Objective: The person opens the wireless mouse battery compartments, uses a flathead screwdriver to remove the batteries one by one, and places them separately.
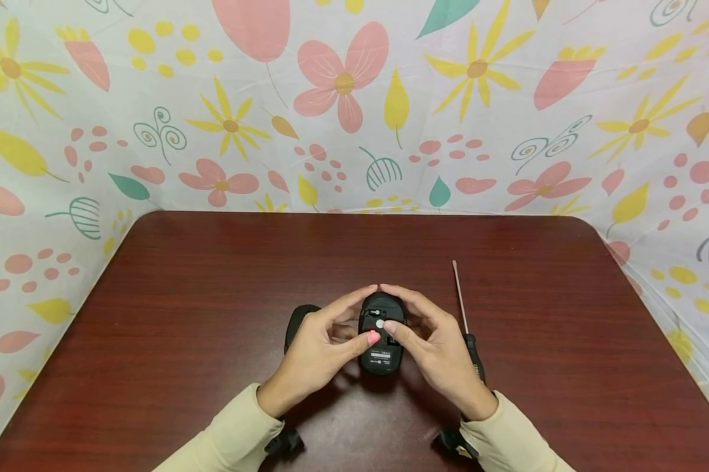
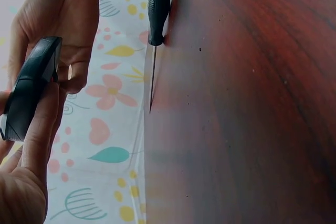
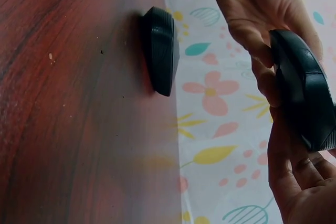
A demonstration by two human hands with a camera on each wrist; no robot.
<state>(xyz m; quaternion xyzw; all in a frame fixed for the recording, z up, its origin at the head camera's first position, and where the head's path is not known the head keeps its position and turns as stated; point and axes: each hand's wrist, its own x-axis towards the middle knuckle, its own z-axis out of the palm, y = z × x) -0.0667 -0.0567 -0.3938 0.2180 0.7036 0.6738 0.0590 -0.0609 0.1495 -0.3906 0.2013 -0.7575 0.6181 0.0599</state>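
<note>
Both hands hold a black computer mouse (image 1: 381,362) above the table, its underside with a label and small slots turned up toward the head view. The left hand (image 1: 314,347) grips one long side, its thumb lying over the underside. On the other side the right hand (image 1: 443,347) grips it too, thumb pressed near the round pale spot in the middle. In the left wrist view the mouse (image 2: 31,87) appears edge-on between the fingers; the right wrist view shows the mouse's side (image 3: 304,90) likewise.
A second black mouse (image 3: 160,51) rests on the table (image 1: 183,295), partly hidden behind the left hand in the head view. To the right lies a screwdriver (image 2: 158,17) with a black and yellow handle. A flower-patterned cloth (image 1: 343,151) hangs behind the table.
</note>
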